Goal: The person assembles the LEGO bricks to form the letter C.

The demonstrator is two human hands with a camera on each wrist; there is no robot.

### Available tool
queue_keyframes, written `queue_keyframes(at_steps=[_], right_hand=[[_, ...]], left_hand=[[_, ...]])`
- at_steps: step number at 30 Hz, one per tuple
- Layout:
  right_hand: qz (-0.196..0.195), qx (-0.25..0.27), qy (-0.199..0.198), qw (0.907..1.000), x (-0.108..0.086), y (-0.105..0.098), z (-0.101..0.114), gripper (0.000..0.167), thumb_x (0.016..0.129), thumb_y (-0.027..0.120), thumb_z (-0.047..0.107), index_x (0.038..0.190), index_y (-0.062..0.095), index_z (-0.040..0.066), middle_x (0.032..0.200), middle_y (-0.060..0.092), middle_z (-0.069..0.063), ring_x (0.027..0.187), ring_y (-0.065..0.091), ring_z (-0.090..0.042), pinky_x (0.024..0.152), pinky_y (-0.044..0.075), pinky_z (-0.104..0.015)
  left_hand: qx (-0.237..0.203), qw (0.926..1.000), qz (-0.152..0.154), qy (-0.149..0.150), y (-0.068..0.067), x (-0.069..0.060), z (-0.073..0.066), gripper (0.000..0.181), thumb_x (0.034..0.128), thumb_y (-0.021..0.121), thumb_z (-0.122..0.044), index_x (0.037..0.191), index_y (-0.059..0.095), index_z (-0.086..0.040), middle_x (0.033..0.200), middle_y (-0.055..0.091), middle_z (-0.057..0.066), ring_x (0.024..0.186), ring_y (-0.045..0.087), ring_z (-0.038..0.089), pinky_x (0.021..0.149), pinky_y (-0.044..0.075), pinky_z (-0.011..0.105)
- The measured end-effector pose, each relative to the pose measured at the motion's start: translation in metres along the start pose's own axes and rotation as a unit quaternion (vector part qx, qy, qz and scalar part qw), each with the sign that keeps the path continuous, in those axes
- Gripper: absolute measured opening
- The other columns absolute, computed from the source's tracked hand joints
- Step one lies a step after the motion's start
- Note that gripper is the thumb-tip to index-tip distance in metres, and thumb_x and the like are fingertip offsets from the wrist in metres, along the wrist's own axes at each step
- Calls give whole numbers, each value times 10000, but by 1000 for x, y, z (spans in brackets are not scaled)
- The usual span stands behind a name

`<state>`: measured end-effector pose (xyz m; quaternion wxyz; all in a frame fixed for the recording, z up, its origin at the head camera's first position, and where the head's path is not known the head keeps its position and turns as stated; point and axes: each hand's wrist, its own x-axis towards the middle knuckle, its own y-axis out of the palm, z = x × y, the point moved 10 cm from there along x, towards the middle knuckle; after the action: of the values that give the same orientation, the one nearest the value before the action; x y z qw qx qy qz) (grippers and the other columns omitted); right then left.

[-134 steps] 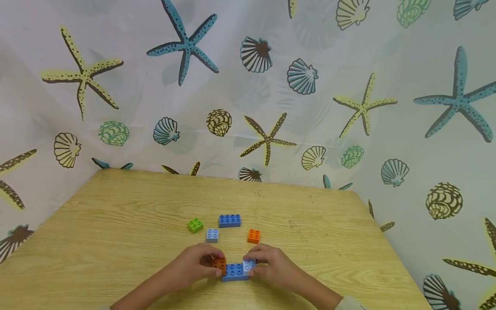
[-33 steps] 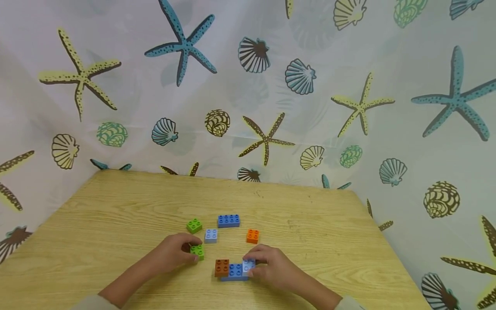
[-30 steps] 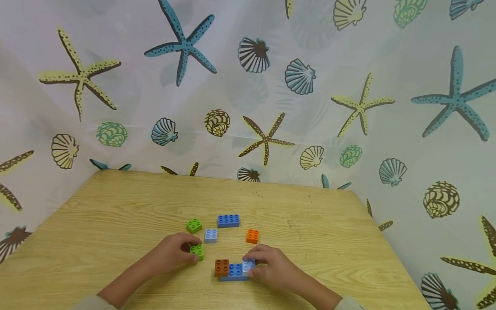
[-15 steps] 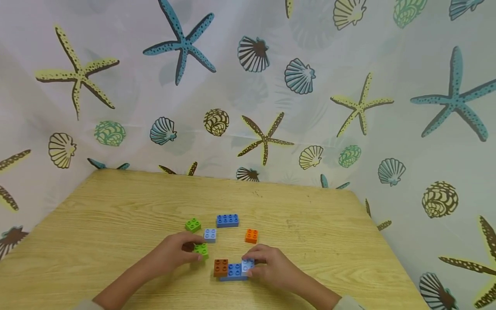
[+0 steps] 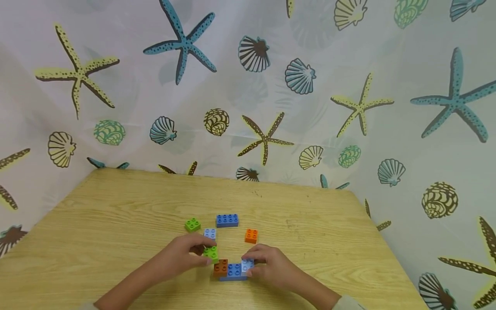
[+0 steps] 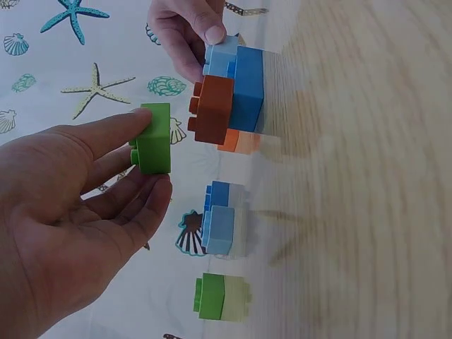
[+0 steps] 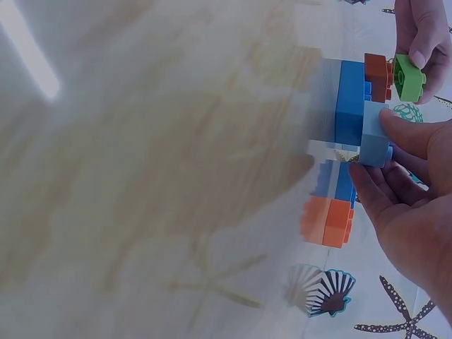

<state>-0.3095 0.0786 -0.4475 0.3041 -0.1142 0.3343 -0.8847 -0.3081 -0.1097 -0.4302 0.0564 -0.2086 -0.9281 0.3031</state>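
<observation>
Pinched between my left hand's [image 5: 180, 256] thumb and fingers is a green toy building block [image 5: 210, 255], raised off the table. It is just left of a brown-orange block [image 5: 221, 268], with a gap between them in the left wrist view. That brown-orange block sits on the left end of a long blue block [image 5: 234, 277], overhanging it slightly. On the right end sits a light blue block [image 7: 375, 131], which my right hand [image 5: 274, 266] pinches between thumb and fingers. Studs in the middle of the long block show bare.
Behind the hands on the wooden table [image 5: 317, 232] lie another green block [image 5: 192, 224], a second long blue block [image 5: 227, 221], a light blue block [image 5: 209, 234] partly behind my left fingers, and an orange block [image 5: 251, 236]. A patterned curtain [image 5: 217, 94] surrounds the table.
Earlier my left hand gripped the brown-orange block at the long block's left end. It let go, took hold of the green block, and has brought it rightward, up off the table. My right hand stays put.
</observation>
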Motion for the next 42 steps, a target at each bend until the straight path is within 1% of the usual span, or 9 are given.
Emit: queue_keyframes(at_steps=[5,9,11,17,27,35,38,42], right_hand=[[-17,-47,-2,10000,0,-1,0,308,901,765,150,1204,734,102,1172,675,43,1088,606,-83,944,506,-249],[-21,-127,-45,9999,1,0,0,299,908,758,152,1202,734,98,1176,674,40,1087,603,-77,950,504,-250],[-23,-146,-66,9999,1,0,0,298,912,755,153,1204,732,97,1180,674,38,1087,602,-79,956,503,-254],[-10,-126,-23,9999,0,0,0,297,911,756,158,1202,734,107,1176,673,49,1080,600,-75,963,501,-262],[-25,-16,-13,10000,1,0,0,296,906,758,135,1196,734,86,1169,674,40,1056,595,-64,931,498,-235],[-19,-12,-35,10000,1,1,1,295,908,754,124,1198,731,76,1164,677,35,1047,599,-62,922,502,-234],[-14,-26,-40,10000,1,1,1,296,906,756,125,1198,731,79,1157,678,38,1043,599,-58,926,504,-237],[-26,-50,-57,10000,1,1,1,296,907,755,121,1199,730,78,1152,679,36,1041,602,-60,930,507,-242]], left_hand=[[-10,9995,232,199,10,2,-7,401,882,790,-240,1239,698,-83,1137,667,-4,997,593,172,854,540,294],[-30,9987,354,378,16,2,-9,393,888,785,-232,1232,693,-65,1143,667,12,995,594,181,845,540,303],[-43,9985,390,389,18,2,-9,394,890,784,-233,1234,692,-63,1143,665,13,995,592,183,844,540,311],[-70,9988,428,243,23,6,-8,398,893,782,-254,1241,695,-83,1126,659,-13,1004,586,170,855,535,329],[49,9990,426,157,27,8,-11,387,888,787,-232,1235,706,-81,1067,648,-26,966,568,161,831,528,299],[180,9985,432,290,29,8,-13,385,901,772,-227,1246,702,-73,1122,675,-34,977,570,161,817,533,307],[280,9980,440,345,31,8,-15,381,904,768,-232,1242,704,-67,1116,672,-34,963,570,153,798,527,295],[381,9978,419,346,32,7,-16,379,907,765,-230,1243,703,-65,1092,656,-44,943,561,144,782,517,275]])
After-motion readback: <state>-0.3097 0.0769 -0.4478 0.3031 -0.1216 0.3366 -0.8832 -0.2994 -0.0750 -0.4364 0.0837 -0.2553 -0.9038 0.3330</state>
